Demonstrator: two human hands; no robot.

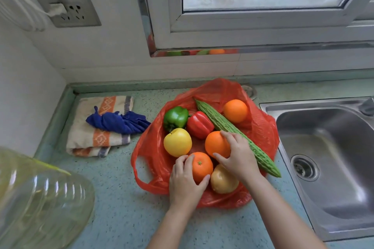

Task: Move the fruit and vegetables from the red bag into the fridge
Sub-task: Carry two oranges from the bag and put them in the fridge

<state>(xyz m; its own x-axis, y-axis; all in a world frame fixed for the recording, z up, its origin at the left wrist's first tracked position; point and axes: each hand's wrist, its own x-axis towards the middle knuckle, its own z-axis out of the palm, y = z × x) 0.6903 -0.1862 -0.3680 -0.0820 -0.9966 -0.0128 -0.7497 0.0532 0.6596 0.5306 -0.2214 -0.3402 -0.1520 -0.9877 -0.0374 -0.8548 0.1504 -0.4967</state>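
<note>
In the red bag (149, 147), your left hand (186, 180) clasps the front orange (202, 168), your right hand (237, 157) the centre orange (215, 143); lifting both may set the adjacent yellow apple (177, 142) rolling.

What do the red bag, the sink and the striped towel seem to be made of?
The red bag looks like thin plastic film: glossy, crinkled, half see-through. The sink is probably stainless steel: brushed grey with soft reflections. The striped towel seems to be woven cloth: matte, softly folded.
</note>
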